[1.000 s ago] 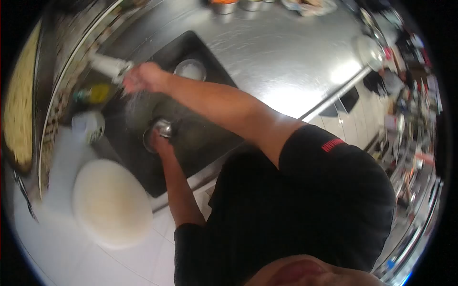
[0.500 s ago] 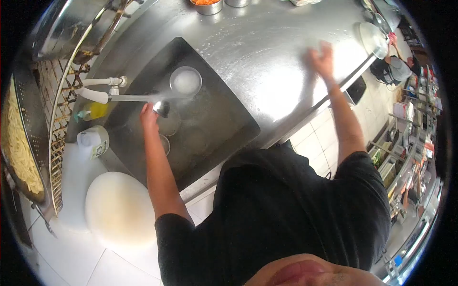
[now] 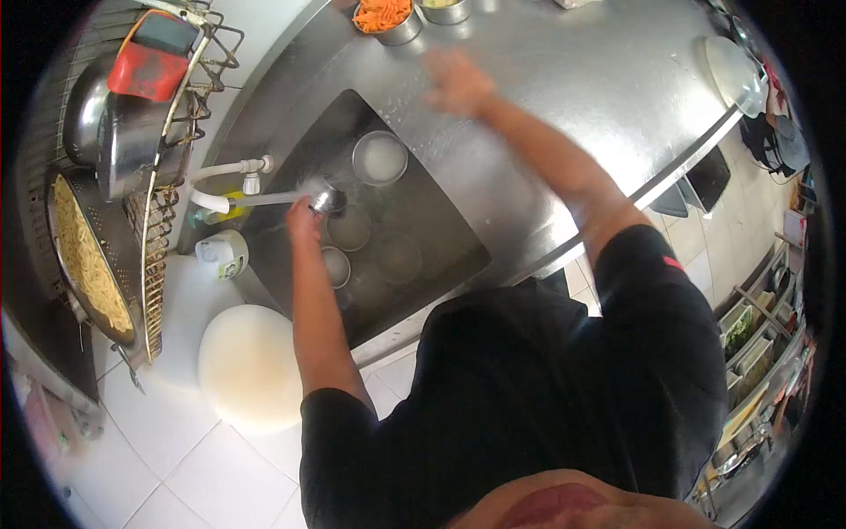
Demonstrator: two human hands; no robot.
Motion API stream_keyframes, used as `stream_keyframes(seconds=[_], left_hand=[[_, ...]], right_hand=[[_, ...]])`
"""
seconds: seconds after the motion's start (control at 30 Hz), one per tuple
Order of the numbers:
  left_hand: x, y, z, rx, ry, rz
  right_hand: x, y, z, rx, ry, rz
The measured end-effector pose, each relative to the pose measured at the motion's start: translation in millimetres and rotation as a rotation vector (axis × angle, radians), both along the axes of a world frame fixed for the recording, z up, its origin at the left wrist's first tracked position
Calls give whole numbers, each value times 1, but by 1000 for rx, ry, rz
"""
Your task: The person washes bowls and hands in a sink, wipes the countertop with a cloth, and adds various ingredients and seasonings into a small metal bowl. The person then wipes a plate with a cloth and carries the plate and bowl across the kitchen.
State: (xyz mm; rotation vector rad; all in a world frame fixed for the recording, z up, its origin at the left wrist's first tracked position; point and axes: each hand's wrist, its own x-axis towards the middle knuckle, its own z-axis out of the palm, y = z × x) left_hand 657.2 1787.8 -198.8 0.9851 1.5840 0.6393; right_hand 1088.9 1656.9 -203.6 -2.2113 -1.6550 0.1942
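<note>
My left hand (image 3: 304, 219) is closed around the end of the metal faucet spout (image 3: 264, 199), beside a shiny round metal piece (image 3: 330, 201) over the dark sink (image 3: 441, 251). Blurred spray shows near that end. A round metal bowl (image 3: 381, 159) with whitish contents sits in the sink's far part. Further round bowls, among them one bowl (image 3: 336, 266) near my left forearm, lie lower and show dimly. My right hand (image 3: 460, 84) is empty, fingers apart and smeared by motion, above the steel counter (image 3: 546, 97) beyond the sink.
Metal containers of orange shreds (image 3: 384, 14) and pale food (image 3: 445, 11) stand at the counter's back. Left are a wire rack (image 3: 159, 282), a perforated tray (image 3: 123, 304) of pale strips, a white jug (image 3: 220, 256) and a large white rounded object (image 3: 251, 368). Another person (image 3: 775, 141) is far right.
My right hand has swung left across the counter toward the sink's far corner. My left hand stays at the spout. The whole view has shifted, showing more of the left rack.
</note>
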Motion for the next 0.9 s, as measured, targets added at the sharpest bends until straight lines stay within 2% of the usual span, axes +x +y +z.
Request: stream_keyframes(seconds=[0.03,0.1,0.13,0.23,0.3,0.33,0.37,0.43,0.47,0.5,0.53,0.63,0.67,0.73,0.77,0.8,0.87,0.9], left_hand=[[1,-3,1,8,-36,31],[6,-8,11,-7,-8,27],[5,-9,17,-17,5,31],[-7,-11,17,11,49,49],[-11,-14,14,9,-89,102],[-11,-15,13,12,-126,124],[-10,-19,16,-15,-182,159],[-17,-15,-4,-18,-202,273],[-15,-18,6,-69,-169,261],[-19,-12,-16,-41,-340,294],[-12,-14,-9,-70,-416,323],[-19,-6,-23,-90,-503,284],[-8,-13,-4,-84,-495,304],[0,-20,11,-72,-464,238],[-3,-23,13,-64,-448,209],[-14,-15,-13,18,-450,121],[-17,-15,1,22,-470,131],[-18,-12,11,25,-485,133]], right_hand=[[-43,14,2,-47,-91,193],[-120,19,1,101,3,454],[-148,20,-15,271,40,594],[-161,-8,32,467,244,609],[-121,-18,15,566,246,347],[-96,-25,12,479,35,201],[-72,-27,-11,380,41,-7],[-59,-29,13,222,-209,-106],[-80,-22,9,253,-58,93],[-104,-19,0,280,87,283],[-124,-18,-6,302,228,467],[-222,-4,19,158,518,463],[-247,7,24,141,629,470],[-292,40,3,116,669,416],[-308,55,-8,103,688,393],[-316,64,-6,-3,750,334],[-324,83,3,-219,849,209],[-328,98,-17,-268,884,151]])
